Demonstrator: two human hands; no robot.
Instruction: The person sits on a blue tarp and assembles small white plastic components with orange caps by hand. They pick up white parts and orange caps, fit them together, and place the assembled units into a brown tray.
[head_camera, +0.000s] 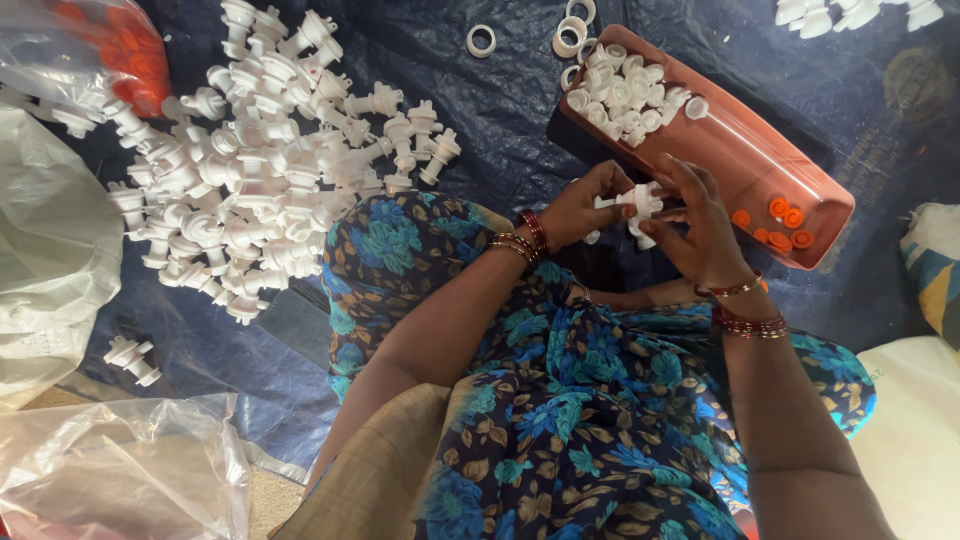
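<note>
Both hands are gripping one white plastic fitting (638, 207), the left hand (583, 208) and right hand (700, 232) with fingers closed around it. An orange tray (790, 165) of white caps (622, 92) is lying just beyond them.

Inspector A: Packaging observed?

Inspector B: A clear plastic bag (95, 45) at top left, holding orange pieces. A white translucent bag (50, 250) lies crumpled at the left edge. A third clear bag (120, 470) sits at bottom left.

Inspector A: Labels, signs, screens?

Inspector B: One faint round printed mark (910, 75) on the dark floor sheet (500, 110), top right.
</note>
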